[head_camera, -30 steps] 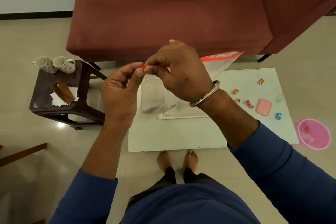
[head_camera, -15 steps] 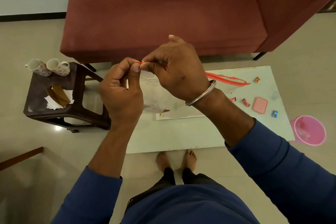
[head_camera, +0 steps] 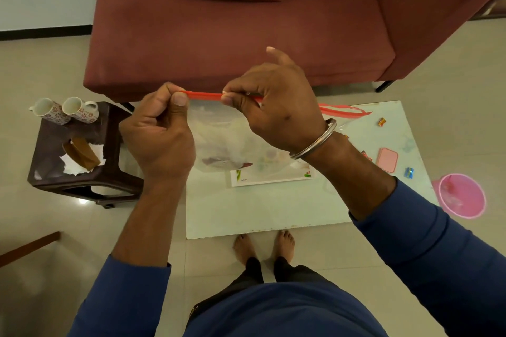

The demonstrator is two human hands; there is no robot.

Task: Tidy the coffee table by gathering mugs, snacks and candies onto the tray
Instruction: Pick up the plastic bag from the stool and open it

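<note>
Left hand (head_camera: pixel 160 139): pinched the red zip strip at its near end.
Right hand (head_camera: pixel 276 107): pinched the same strip further along.
Zip bag (head_camera: pixel 227 142): hung between both hands.
Candies (head_camera: pixel 381 121): lay on the table beyond the right wrist.

Sofa, stool, bin and floor

Beyond the grip stands a dark red sofa (head_camera: pixel 246 35); left of it a brown stool (head_camera: pixel 79 172) bearing crumpled paper (head_camera: pixel 74 165); far right and below, a pink bin (head_camera: pixel 462 195) on the tiled floor (head_camera: pixel 54 68).
</note>
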